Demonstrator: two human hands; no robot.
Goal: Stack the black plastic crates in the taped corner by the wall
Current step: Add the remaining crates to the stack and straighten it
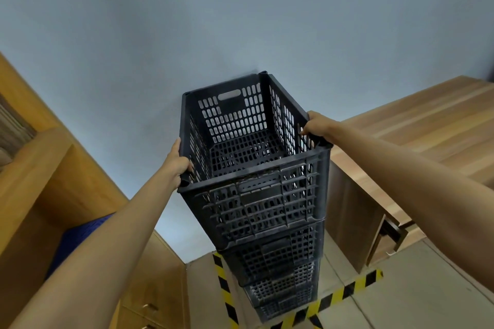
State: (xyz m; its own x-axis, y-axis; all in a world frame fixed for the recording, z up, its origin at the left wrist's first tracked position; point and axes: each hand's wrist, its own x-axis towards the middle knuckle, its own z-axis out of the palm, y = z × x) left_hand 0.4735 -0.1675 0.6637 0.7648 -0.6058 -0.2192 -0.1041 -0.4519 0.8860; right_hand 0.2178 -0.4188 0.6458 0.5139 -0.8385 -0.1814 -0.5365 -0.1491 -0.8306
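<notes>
At the far left stands a wooden shelf unit [40, 168] with a blue perforated item [77, 238] in its lower bay, only partly visible behind the forearm. The left hand [176, 165] curls its fingers over the near-left corner of the top crate's rim, thumb outside. The top black plastic crate [256, 195] is slotted on every wall, has an oblong handle hole in the far wall, an open mesh floor, and sits squarely on a stack of black crates [280, 275] below it, against the grey-blue wall [187, 21]. The stack stands inside yellow-and-black hazard tape [344, 294] marking two sides of a floor corner; a strip of bare floor lies between tape and stack on the left and front. The right hand [318, 128] grips the near-right rim, fingers hooked inside. Just right of the stack, close to it, is a wooden desk [414, 128] with a narrow gap between.
</notes>
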